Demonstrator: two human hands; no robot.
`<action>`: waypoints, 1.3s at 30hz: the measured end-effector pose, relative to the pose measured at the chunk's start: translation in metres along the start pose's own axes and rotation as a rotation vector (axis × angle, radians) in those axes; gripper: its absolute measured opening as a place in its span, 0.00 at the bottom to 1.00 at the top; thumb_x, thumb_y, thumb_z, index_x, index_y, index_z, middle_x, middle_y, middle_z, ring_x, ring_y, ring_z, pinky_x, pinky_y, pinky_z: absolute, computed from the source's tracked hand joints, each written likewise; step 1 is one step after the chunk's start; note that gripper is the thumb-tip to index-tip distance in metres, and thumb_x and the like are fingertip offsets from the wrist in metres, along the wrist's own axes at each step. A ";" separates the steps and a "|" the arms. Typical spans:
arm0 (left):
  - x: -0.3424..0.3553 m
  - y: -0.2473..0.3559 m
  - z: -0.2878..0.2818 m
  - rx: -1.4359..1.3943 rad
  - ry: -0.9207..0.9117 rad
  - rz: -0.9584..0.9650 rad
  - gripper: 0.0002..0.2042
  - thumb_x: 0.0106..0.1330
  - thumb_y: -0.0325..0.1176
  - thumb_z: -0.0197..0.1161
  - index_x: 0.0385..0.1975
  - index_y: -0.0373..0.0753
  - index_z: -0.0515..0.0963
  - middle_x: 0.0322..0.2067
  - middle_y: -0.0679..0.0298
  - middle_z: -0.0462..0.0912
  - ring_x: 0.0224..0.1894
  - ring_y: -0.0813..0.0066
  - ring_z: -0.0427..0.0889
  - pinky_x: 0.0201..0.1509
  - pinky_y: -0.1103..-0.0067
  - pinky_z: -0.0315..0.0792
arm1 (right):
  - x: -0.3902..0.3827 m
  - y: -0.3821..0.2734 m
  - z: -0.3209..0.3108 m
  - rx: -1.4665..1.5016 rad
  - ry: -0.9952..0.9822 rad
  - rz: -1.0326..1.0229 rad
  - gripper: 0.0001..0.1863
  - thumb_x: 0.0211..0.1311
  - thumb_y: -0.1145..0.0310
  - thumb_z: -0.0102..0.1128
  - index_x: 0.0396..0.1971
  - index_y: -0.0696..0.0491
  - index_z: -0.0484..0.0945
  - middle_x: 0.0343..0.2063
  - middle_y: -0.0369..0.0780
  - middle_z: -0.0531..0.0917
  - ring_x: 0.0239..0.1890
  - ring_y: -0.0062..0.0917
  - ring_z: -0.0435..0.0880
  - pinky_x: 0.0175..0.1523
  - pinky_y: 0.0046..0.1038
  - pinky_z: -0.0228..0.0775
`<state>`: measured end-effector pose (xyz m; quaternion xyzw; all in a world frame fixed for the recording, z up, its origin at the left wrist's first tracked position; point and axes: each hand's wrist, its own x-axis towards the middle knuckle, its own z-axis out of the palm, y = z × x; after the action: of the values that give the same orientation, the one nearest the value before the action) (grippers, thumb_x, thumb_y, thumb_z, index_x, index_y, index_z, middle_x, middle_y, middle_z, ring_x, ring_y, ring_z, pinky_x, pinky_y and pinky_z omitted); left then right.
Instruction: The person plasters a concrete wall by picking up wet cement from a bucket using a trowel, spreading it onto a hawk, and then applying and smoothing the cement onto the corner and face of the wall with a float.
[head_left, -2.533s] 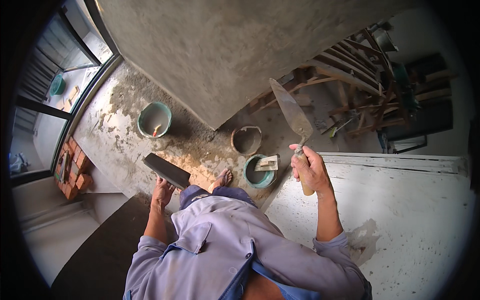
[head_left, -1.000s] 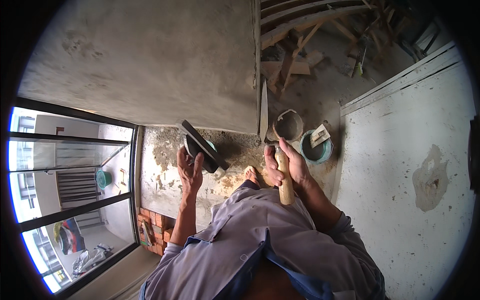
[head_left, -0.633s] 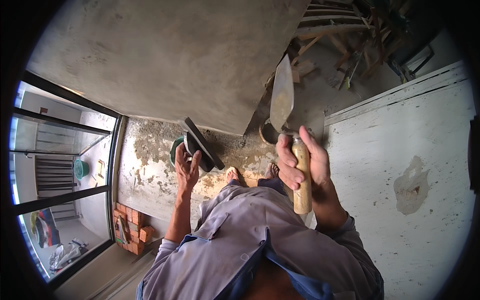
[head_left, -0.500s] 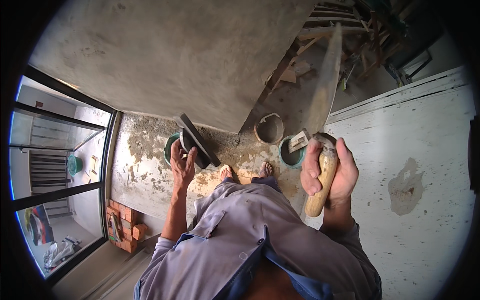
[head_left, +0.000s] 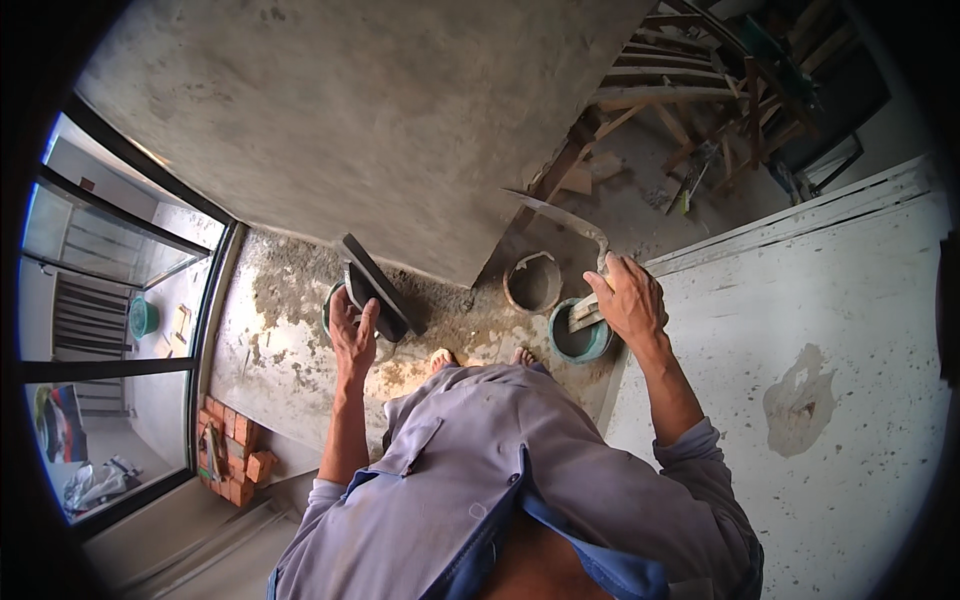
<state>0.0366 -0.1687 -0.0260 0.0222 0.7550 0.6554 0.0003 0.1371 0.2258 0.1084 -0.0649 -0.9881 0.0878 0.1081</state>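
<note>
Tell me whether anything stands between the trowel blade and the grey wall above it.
Nothing visible does. The right hand holds the trowel with its blade pointing left, just under the lower edge of the grey wall. The two buckets sit lower, on the floor, out of that path.

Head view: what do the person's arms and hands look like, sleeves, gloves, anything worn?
Both hands bare, no gloves, no watch or rings visible. Left hand and right hand come from a loose pale lilac-grey shirt; sleeves pushed up to about the elbows, forearms uncovered. Shirt has a chest pocket and blue inner lining.
</note>
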 end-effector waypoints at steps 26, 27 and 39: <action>0.008 0.007 0.019 -0.170 -0.050 -0.053 0.23 0.67 0.36 0.67 0.56 0.32 0.69 0.45 0.61 0.80 0.48 0.75 0.79 0.53 0.77 0.73 | 0.015 -0.003 -0.038 0.028 0.048 0.033 0.17 0.65 0.57 0.64 0.39 0.58 0.77 0.31 0.46 0.81 0.36 0.46 0.83 0.38 0.43 0.74; 0.007 0.004 0.019 -0.169 -0.052 -0.056 0.23 0.68 0.36 0.67 0.56 0.32 0.69 0.45 0.61 0.80 0.48 0.75 0.79 0.53 0.77 0.73 | 0.019 -0.003 -0.050 0.038 0.064 0.033 0.17 0.66 0.57 0.63 0.39 0.58 0.77 0.30 0.46 0.81 0.35 0.46 0.83 0.38 0.43 0.74; 0.003 0.014 0.024 -0.187 -0.049 -0.047 0.23 0.68 0.35 0.66 0.58 0.33 0.69 0.46 0.61 0.79 0.48 0.75 0.78 0.53 0.77 0.72 | 0.006 -0.020 -0.055 0.056 0.050 -0.015 0.16 0.67 0.59 0.63 0.39 0.59 0.77 0.31 0.46 0.82 0.34 0.44 0.84 0.36 0.41 0.75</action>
<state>0.0345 -0.1426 -0.0150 0.0202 0.6905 0.7222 0.0363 0.1415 0.2161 0.1665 -0.0566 -0.9827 0.1129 0.1354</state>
